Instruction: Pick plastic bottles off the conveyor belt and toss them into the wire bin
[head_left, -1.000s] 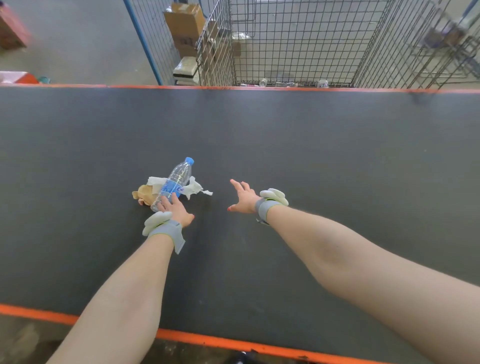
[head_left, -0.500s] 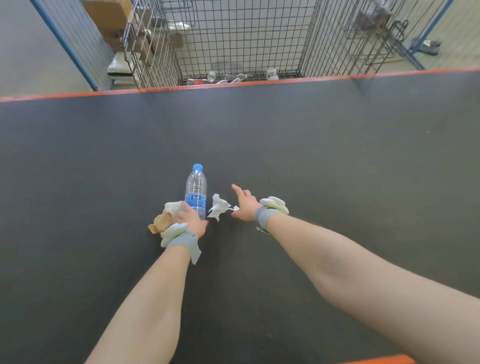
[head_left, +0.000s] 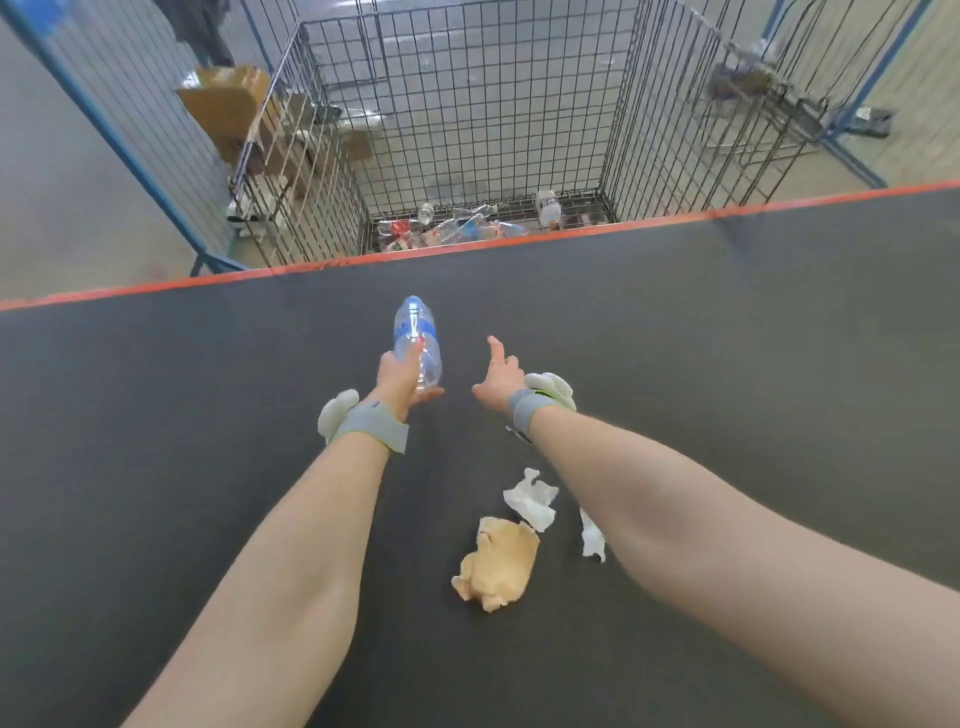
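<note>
The left hand (head_left: 397, 382) grips the one plastic bottle (head_left: 418, 338), arm extended toward the far edge of the conveyor belt (head_left: 727, 338); the right hand (head_left: 496, 382) beside it is spread, holding nothing. On the belt near the right forearm lie one tan paper wad (head_left: 501, 564) and two white scraps (head_left: 532, 499). One wire bin (head_left: 493, 104) stands beyond the far edge.

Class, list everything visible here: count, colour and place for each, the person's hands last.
clear plastic bottle: one, blue label, held over belt
flat conveyor belt: one, dark grey, foreground
wire mesh bin: one, dark, beyond belt
discarded plastic bottles: several, mostly clear, bin floor
crumpled paper scraps: two, white, by right forearm
crumpled paper wad: one, tan, beside scraps
cardboard boxes: several, brown, left of bin
left hand: gripping bottle
right hand: open, empty
</note>
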